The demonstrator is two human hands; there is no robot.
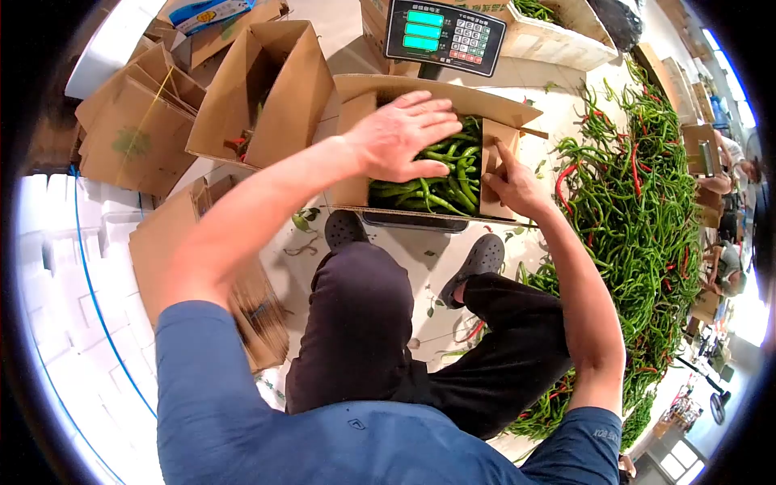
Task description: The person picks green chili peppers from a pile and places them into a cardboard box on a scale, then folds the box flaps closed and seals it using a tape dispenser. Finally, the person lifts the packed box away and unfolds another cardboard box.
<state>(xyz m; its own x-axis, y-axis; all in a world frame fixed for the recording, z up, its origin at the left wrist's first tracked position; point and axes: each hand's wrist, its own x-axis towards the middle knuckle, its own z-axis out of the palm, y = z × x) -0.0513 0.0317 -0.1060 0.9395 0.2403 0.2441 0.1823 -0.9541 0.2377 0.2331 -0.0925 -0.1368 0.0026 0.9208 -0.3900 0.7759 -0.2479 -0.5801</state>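
An open cardboard box (352, 182) partly filled with green peppers (453, 174) stands on a dark scale base, below the scale's display (444, 36). My left hand (404, 137) is spread flat, palm down, above the left part of the box and the peppers; nothing is held in it. At the box's right end, my right hand (514, 182) touches the inward-folded flap (495, 141). Its index finger is stretched out and its thumb is apart from it.
A large pile of green and red peppers (638, 218) covers the floor on the right. Open boxes (283, 97) and flattened cardboard (145, 137) stand at the left, above white foam boxes (73, 267). A white crate (558, 40) is at the top. People (731, 166) sit far right.
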